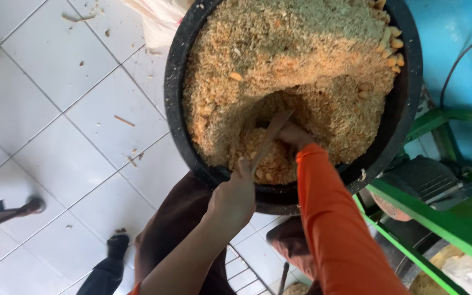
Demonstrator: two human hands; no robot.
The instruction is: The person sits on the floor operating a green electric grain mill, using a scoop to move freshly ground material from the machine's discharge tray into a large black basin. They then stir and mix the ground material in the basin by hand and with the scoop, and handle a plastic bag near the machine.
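While a stick (271, 134) is gripped by the left hand (235, 196), only a hollow's been dug in the meal (279, 60); right hand (292, 134) buried, grip can't be told.

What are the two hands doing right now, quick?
Left hand: closed around a flat wooden stick.
Right hand: down in the crumbly mix inside the black tub; its fingers are hidden, so cannot be told.

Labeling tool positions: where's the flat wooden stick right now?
Head view, centre: the flat wooden stick slants down into the hollow dug in the crumbly mix inside the black tub, gripped by the left hand, with the right hand beside its lower end.
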